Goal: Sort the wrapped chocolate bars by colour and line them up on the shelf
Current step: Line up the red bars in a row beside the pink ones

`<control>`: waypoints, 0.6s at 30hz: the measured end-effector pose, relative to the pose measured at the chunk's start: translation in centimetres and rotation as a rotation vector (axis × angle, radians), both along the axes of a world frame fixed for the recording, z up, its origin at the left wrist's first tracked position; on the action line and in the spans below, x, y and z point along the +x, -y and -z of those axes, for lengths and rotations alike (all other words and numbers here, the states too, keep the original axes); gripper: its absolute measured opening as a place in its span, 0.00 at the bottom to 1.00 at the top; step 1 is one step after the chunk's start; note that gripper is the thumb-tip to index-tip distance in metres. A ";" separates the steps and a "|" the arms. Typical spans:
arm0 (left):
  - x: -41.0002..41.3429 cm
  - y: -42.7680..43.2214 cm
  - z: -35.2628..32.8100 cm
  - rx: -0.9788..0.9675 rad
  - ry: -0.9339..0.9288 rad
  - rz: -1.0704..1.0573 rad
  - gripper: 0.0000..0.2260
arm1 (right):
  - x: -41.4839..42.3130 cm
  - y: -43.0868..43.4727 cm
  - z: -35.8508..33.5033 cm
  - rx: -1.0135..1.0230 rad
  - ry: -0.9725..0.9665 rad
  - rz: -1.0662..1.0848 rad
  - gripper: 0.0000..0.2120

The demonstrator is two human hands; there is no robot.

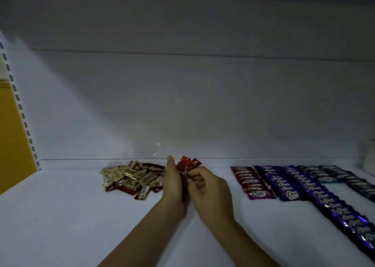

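At the far left a slotted upright and a yellow panel bound the white shelf. Left of centre lies the unsorted pile of gold and dark red bars, jumbled and overlapping. Just right of it the left hand stands on edge, fingers straight, pressed flat against a small stack of red bars. The right hand pinches the stack's other side with curled fingers, so the stack sits between the two hands above the shelf.

The step looks like squaring up a bundle of reds. It would go best if the flat palm serves as a stop while the stack is tapped even, then carried right to the red row, which ends in a magenta bar. Slick wrappers may fan out or slip.

Further right run the purple rows, then the dark rows with a light blue bar among them. The red row is tight against the purple, so there is little room for setting down
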State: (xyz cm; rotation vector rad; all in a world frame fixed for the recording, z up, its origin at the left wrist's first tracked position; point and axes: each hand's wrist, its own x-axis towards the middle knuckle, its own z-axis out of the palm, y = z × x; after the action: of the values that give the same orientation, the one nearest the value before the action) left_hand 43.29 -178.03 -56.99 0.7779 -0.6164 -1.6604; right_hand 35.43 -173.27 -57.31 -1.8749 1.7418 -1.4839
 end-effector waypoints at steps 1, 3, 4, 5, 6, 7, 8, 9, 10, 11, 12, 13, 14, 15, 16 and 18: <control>0.0 0.2 0.3 -0.030 -0.001 0.019 0.32 | 0.1 0.2 0.1 -0.005 -0.026 0.038 0.03; -0.1 0.2 0.5 -0.113 -0.015 0.052 0.29 | 0.7 0.5 0.1 -0.024 -0.052 0.097 0.02; -0.2 0.0 0.6 -0.159 -0.027 0.071 0.27 | 1.0 0.8 0.0 -0.030 -0.047 0.110 0.02; -0.3 0.0 0.6 -0.195 -0.030 0.080 0.25 | 1.2 1.0 -0.1 -0.029 -0.033 0.108 0.01; -0.3 0.0 0.5 -0.215 -0.017 0.064 0.24 | 1.2 1.3 -0.3 -0.017 -0.026 0.089 0.01; -0.3 0.0 0.4 -0.215 0.024 0.017 0.24 | 1.1 1.7 -0.6 0.008 -0.032 0.054 0.01; -0.2 0.1 0.4 -0.194 0.075 -0.052 0.23 | 0.9 2.1 -1.1 0.049 -0.039 0.003 0.01; 0.0 0.3 0.3 -0.167 0.113 -0.128 0.21 | 0.5 2.6 -1.6 0.093 -0.018 -0.063 0.02; 0.2 0.4 0.3 -0.155 0.142 -0.183 0.16 | -0.1 2.9 -2.2 0.130 0.041 -0.129 0.03; 0.4 0.7 0.3 -0.160 0.185 -0.218 0.11 | -0.8 3.2 -2.8 0.149 0.128 -0.185 0.04; 0.7 1.0 0.4 -0.165 0.239 -0.244 0.09 | -1.6 3.3 -3.2 0.156 0.226 -0.224 0.05; 0.9 1.3 0.6 -0.161 0.292 -0.269 0.08 | -2.4 3.3 -3.6 0.159 0.325 -0.245 0.04; 1.1 1.5 0.8 -0.149 0.339 -0.285 0.08 | -3.2 3.3 -3.7 0.166 0.414 -0.245 0.04; 1.2 1.7 1.1 -0.146 0.390 -0.284 0.10 | -4.0 3.3 -3.7 0.177 0.489 -0.231 0.04; 1.2 1.8 1.3 -0.158 0.438 -0.279 0.10 | -4.7 3.2 -3.5 0.193 0.531 -0.212 0.04; 0.9 1.9 1.6 -0.214 0.508 -0.277 0.10 | -5.6 3.3 -3.1 0.231 0.515 -0.194 0.03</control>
State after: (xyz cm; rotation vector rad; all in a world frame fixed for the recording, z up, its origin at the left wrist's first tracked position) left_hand 44.16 -179.92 -58.57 1.0825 -0.9737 -1.1234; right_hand 29.79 -176.57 -54.19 -1.3489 1.3792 -1.4516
